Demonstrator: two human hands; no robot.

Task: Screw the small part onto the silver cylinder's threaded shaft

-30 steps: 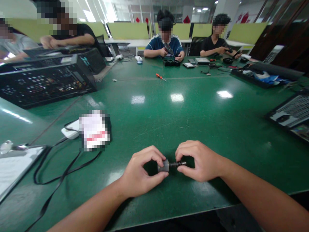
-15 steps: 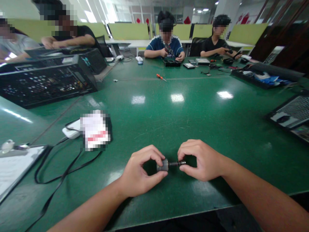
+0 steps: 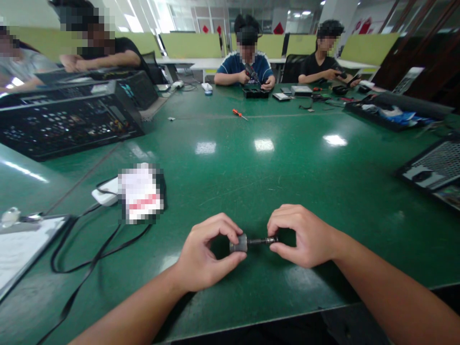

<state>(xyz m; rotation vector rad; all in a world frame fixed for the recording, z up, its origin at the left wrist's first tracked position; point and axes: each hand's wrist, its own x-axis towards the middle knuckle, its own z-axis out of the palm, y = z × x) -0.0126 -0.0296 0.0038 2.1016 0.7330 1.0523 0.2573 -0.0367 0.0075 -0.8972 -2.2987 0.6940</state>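
Observation:
Both hands meet over the near edge of a green table (image 3: 251, 172). My left hand (image 3: 204, 256) pinches a small grey cylindrical part (image 3: 240, 243) between thumb and fingers. A thin dark metal shaft (image 3: 261, 240) sticks out of that part toward the right. My right hand (image 3: 304, 235) is closed, its fingertips pinching the far end of the shaft. The piece is held just above the tabletop.
A black cable (image 3: 89, 258) loops at the left beside a white adapter (image 3: 104, 195) and a clipboard (image 3: 21, 249). An open black computer case (image 3: 64, 120) lies at far left. An orange screwdriver (image 3: 239, 114) lies mid-table. Other people work at the far side. More cases sit at right (image 3: 431, 167).
My hands have drawn slightly apart, and more of the shaft shows between them. The grey part shifted a little left.

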